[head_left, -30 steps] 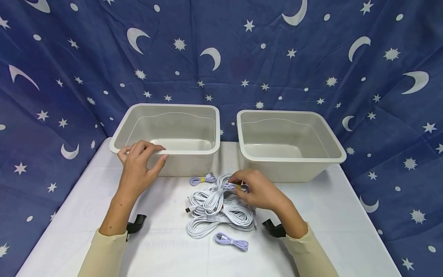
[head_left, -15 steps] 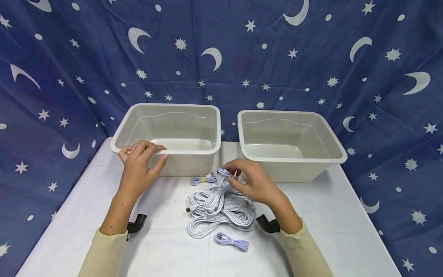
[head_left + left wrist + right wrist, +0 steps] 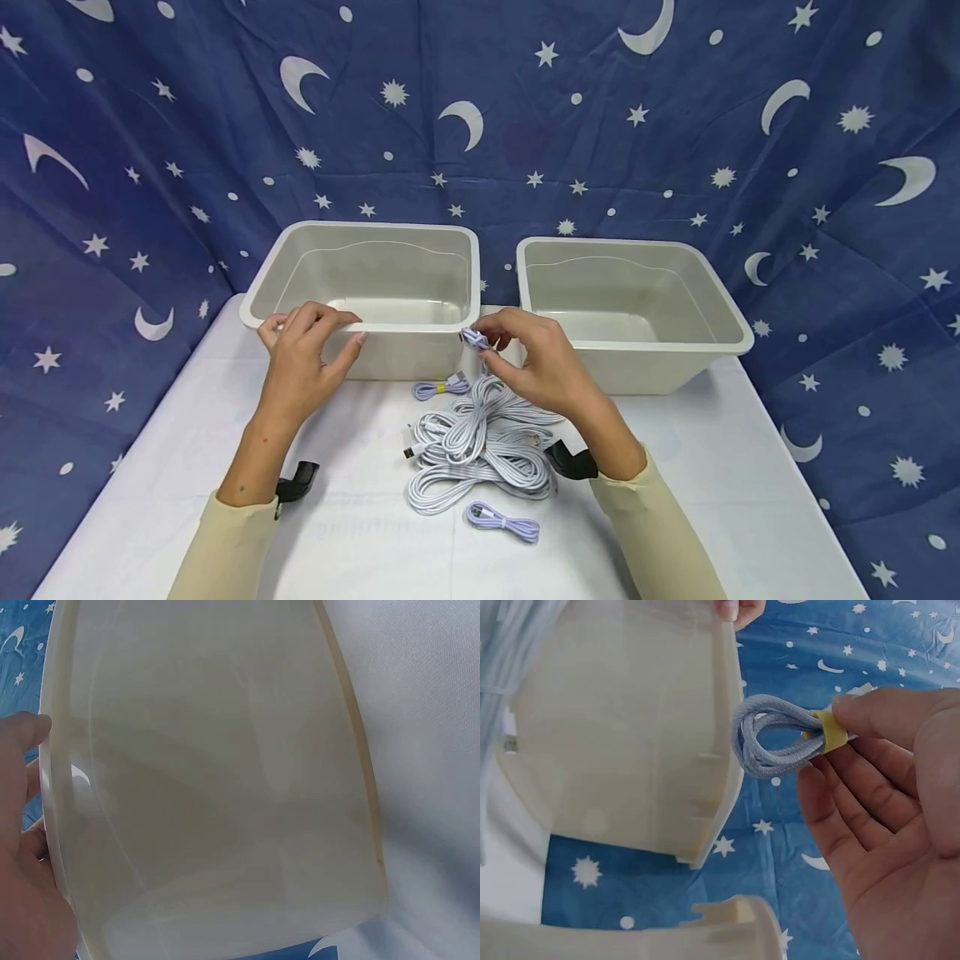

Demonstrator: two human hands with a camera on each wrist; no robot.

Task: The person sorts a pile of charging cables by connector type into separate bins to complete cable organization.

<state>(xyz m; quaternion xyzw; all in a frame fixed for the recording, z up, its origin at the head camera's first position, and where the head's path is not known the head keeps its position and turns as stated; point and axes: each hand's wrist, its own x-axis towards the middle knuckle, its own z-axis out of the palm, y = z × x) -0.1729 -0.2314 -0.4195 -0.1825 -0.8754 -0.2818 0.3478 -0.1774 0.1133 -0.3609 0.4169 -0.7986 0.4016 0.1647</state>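
Observation:
My right hand point(image 3: 542, 360) pinches a coiled lilac charging cable point(image 3: 776, 736), bound with a yellow tie, between thumb and fingers. It hovers just off the near right corner of the left plastic bin point(image 3: 390, 354), above the cable pile. At that bin's front rim, my left hand point(image 3: 303, 358) holds on, thumb outside and fingers over the edge. Several coiled white cables point(image 3: 480, 450) are heaped on the table between the forearms. One lilac cable point(image 3: 440, 388) with a yellow tie lies behind the heap; another lilac cable point(image 3: 501, 522) with a pale tie lies in front.
To the right stands a second plastic bin point(image 3: 637, 367), with a narrow gap between the two. No contents show in either bin. A white cloth point(image 3: 360, 533) covers the table. Behind hangs a blue curtain point(image 3: 510, 150) with moons and stars.
My right hand has lifted the lilac cable off the white heap and carried it up and left toward the left bin's corner. My left hand has stayed on the rim.

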